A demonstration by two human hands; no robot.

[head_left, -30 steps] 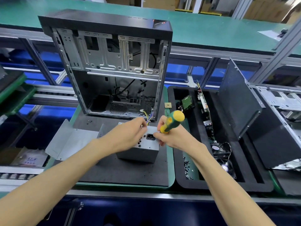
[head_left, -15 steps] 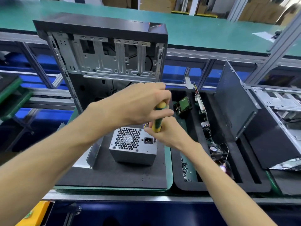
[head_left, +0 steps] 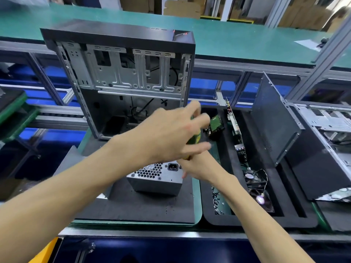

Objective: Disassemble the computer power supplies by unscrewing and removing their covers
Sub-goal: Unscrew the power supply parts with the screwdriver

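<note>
Left hand [head_left: 167, 133] has come up off the power supply [head_left: 157, 177] on the black mat, now gripping the screwdriver [head_left: 195, 137] handle above the right hand [head_left: 197, 166], whose grip I can't tell, probably breaking a cover screw loose

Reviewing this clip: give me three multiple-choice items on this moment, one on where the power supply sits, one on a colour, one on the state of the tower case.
1. Where does the power supply sit?
A. inside the tower case
B. on the dark mat in front of the case
C. in the parts tray

2. What colour is the screwdriver handle?
A. red and black
B. blue
C. green and yellow

3. The tower case is:
A. upright, side open
B. lying flat, closed
C. upright, closed

Key: B, it rests on the mat; C, green and yellow show between the hands; A, its bare metal interior is visible.
</note>
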